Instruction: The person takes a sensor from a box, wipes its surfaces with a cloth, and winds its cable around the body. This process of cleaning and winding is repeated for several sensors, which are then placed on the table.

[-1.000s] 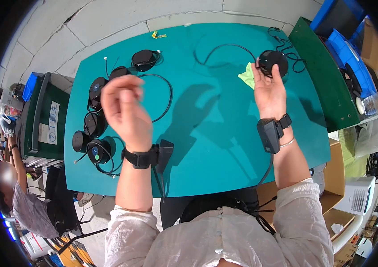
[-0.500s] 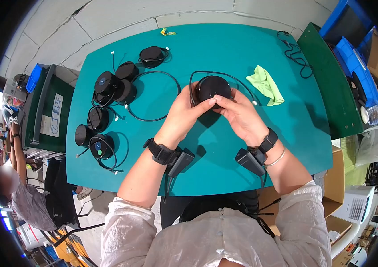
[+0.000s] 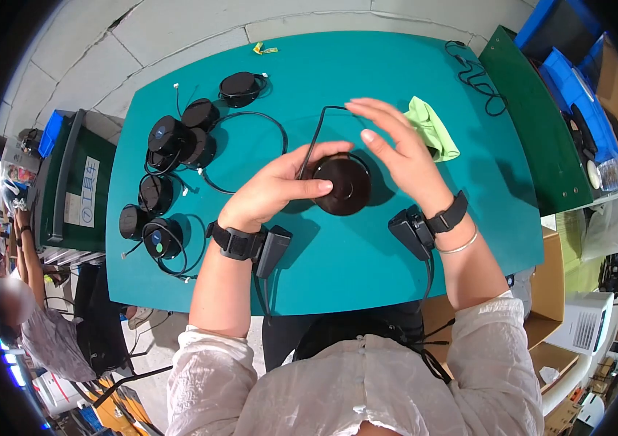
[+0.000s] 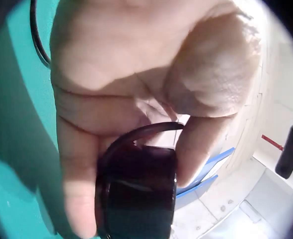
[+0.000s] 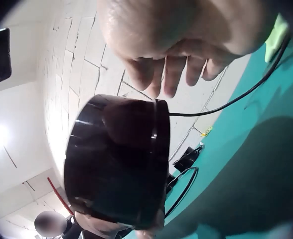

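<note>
A round, glossy black device [image 3: 342,184] with a black cable is held above the table by the left hand [image 3: 276,183], its thumb across the face and its fingers behind. In the left wrist view the device [image 4: 136,194] sits between the fingers and thumb of the left hand [image 4: 146,74]. The right hand [image 3: 407,163] is raised to the right of the device, fingers extended and apart from its body. The right wrist view has the right hand [image 5: 186,35] above the device [image 5: 119,159], the cable [image 5: 221,107] running off behind it.
Several black devices with cables, among them one with a green dot [image 3: 163,238], lie on the left of the green table [image 3: 338,269]. A light green cloth [image 3: 432,131] and a black cable [image 3: 478,76] are at the right. A person [image 3: 54,334] is at far left.
The device came from the right side to the middle, where both hands held it; now the right hand has released it and lifted away. The left hand has gone from empty to gripping it.
</note>
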Motion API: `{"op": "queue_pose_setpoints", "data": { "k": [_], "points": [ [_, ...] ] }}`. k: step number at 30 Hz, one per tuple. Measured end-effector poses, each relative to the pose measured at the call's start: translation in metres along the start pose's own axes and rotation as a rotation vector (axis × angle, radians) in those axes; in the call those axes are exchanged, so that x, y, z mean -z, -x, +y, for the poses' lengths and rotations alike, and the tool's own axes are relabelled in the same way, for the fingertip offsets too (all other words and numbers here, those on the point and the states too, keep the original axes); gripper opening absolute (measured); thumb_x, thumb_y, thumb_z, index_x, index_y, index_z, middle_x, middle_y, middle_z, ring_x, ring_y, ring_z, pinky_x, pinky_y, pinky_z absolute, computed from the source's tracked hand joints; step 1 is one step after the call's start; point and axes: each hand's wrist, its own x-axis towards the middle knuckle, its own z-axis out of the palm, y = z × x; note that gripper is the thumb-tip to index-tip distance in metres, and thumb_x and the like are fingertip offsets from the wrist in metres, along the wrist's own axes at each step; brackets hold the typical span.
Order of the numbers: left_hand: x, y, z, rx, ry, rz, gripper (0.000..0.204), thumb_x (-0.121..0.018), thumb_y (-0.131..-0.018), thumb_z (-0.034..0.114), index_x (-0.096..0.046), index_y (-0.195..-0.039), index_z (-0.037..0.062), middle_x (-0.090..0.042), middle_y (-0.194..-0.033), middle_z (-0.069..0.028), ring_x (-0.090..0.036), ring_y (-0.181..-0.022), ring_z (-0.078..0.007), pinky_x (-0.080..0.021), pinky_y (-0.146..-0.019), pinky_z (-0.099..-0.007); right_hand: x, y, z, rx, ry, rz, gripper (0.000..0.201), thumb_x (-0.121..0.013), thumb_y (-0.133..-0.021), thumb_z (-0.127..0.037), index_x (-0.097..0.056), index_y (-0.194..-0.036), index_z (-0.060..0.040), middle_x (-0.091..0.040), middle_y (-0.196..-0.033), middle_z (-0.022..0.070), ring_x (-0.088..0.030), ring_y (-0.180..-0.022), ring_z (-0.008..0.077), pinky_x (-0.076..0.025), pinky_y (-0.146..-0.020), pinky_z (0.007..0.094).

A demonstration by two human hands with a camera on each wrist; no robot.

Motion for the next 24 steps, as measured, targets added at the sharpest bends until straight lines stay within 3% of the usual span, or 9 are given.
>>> {"op": "queue_pose_setpoints", "data": {
  "k": [2,3,8,10,14,16,17,20,24],
  "points": [
    [-0.003,0.001,0.0,0.05,0.022,-0.024,0.063,-0.065,-0.084,0.01,-0.039,-0.14,-0.0035,-0.048,-0.137,-0.0117,-0.047,-0.124,-0.0194,-0.034,-0.107,-0.0336,-0.006,-0.001,0.003,0.153,-0.134,-0.161,0.04,-0.046,-0.099,-0.033,-0.055,-0.131,-0.0101,-0.052,-0.135,0.0088,-0.038,-0.134,0.0294,-0.031,-0.11,0.0408],
    [-0.002,0.0,-0.002,0.051,0.041,-0.069,0.063,-0.065,-0.083,0.009,-0.039,-0.14,-0.0037,-0.048,-0.136,-0.012,-0.047,-0.125,-0.0202,-0.034,-0.107,-0.0339,-0.006,-0.001,0.003,0.121,-0.183,-0.249,0.043,-0.043,-0.1,-0.034,-0.05,-0.137,-0.012,-0.046,-0.143,0.0079,-0.027,-0.141,0.0309,-0.023,-0.115,0.0428],
    [0.0,0.003,-0.003,0.078,0.08,-0.189,0.064,-0.065,-0.083,0.009,-0.038,-0.139,-0.0043,-0.048,-0.136,-0.013,-0.046,-0.126,-0.0217,-0.033,-0.108,-0.0344,-0.009,-0.001,0.003,0.256,-0.131,-0.291,0.041,-0.046,-0.098,-0.03,-0.051,-0.135,-0.0124,-0.049,-0.14,0.0067,-0.03,-0.139,0.0306,-0.024,-0.114,0.0432],
    [0.001,0.004,-0.002,0.103,0.06,-0.249,0.065,-0.066,-0.082,0.012,-0.039,-0.139,-0.0046,-0.049,-0.135,-0.013,-0.046,-0.125,-0.0214,-0.033,-0.108,-0.0343,-0.01,-0.002,0.001,0.343,-0.008,-0.221,0.036,-0.057,-0.09,-0.017,-0.059,-0.126,-0.0127,-0.056,-0.129,0.0076,-0.041,-0.13,0.0311,-0.031,-0.11,0.0426],
    [0.003,0.005,-0.001,0.06,0.023,-0.276,0.065,-0.067,-0.082,0.014,-0.04,-0.139,-0.0044,-0.049,-0.134,-0.0139,-0.046,-0.125,-0.0212,-0.033,-0.107,-0.0342,-0.001,-0.002,-0.003,0.346,0.171,-0.191,0.03,-0.065,-0.079,-0.008,-0.066,-0.109,-0.0115,-0.062,-0.109,0.0068,-0.051,-0.113,0.0296,-0.041,-0.099,0.0407],
    [0.004,0.007,0.002,0.01,0.051,-0.105,0.067,-0.067,-0.082,0.016,-0.04,-0.139,-0.0032,-0.05,-0.133,-0.0143,-0.045,-0.126,-0.0206,-0.033,-0.107,-0.0333,0.004,-0.003,-0.001,0.303,0.233,-0.071,0.019,-0.068,-0.077,-0.008,-0.068,-0.096,-0.0101,-0.063,-0.095,0.0044,-0.054,-0.101,0.0271,-0.045,-0.088,0.0387],
    [0.006,0.006,0.004,-0.016,-0.036,-0.014,0.069,-0.067,-0.082,0.018,-0.037,-0.141,-0.002,-0.052,-0.131,-0.014,-0.049,-0.124,-0.0234,-0.042,-0.102,-0.039,0.006,-0.004,-0.001,0.288,0.262,-0.052,0.015,-0.068,-0.079,-0.01,-0.068,-0.094,-0.0091,-0.064,-0.094,0.0046,-0.056,-0.1,0.0266,-0.046,-0.086,0.0375],
    [0.008,0.004,0.006,-0.093,0.15,0.15,0.072,-0.068,-0.083,0.021,-0.034,-0.142,-0.0013,-0.053,-0.128,-0.0141,-0.055,-0.118,-0.027,-0.052,-0.092,-0.0458,0.006,-0.003,-0.002,0.185,0.304,0.032,0.015,-0.066,-0.081,-0.01,-0.067,-0.095,-0.0086,-0.065,-0.095,0.0058,-0.056,-0.099,0.0262,-0.046,-0.085,0.0371],
    [0.014,-0.001,0.002,-0.221,0.338,0.263,0.065,-0.062,-0.088,0.021,-0.034,-0.142,-0.0012,-0.053,-0.127,-0.0169,-0.057,-0.115,-0.0324,-0.055,-0.088,-0.0524,0.008,-0.004,0.008,0.144,0.299,0.034,0.019,-0.064,-0.084,-0.013,-0.066,-0.103,-0.0086,-0.066,-0.096,0.0076,-0.058,-0.097,0.0278,-0.048,-0.083,0.0372]
  ]
}}
